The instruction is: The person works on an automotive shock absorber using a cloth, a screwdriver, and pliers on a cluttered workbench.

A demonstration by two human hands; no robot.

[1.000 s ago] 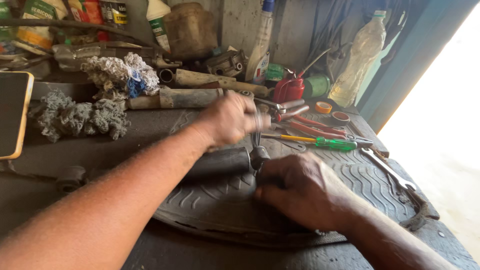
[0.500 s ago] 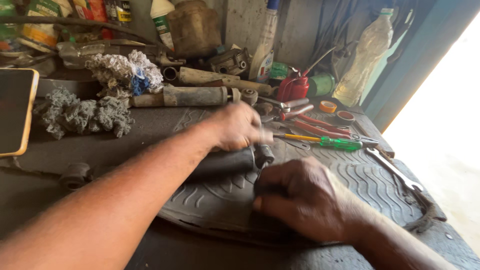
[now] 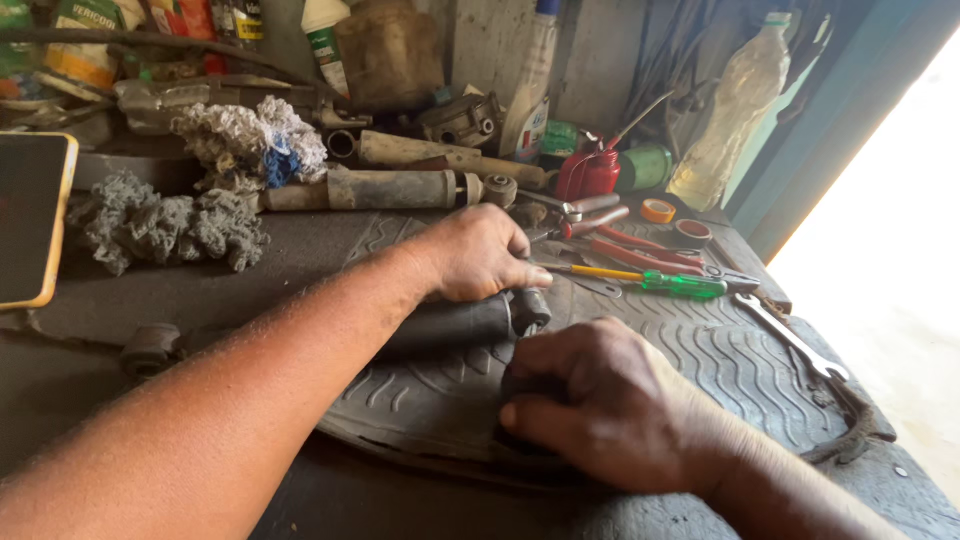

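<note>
My left hand grips the top of a dark cylindrical part, a shock absorber body, lying on a ribbed black rubber mat. Its round end sticks out just right of my fingers. My right hand rests on the mat in front of the cylinder's end, fingers curled over something small and dark that stays hidden under them.
A green-and-yellow screwdriver, red-handled pliers and a spanner lie to the right. Behind are a dusty shock absorber, rag bundles, a red oil can, tape rolls, bottles and tins. A tablet sits left.
My right hand has come down from the cylinder's end and now lies flat on the mat with curled fingers. My left hand keeps its hold on the cylinder.
</note>
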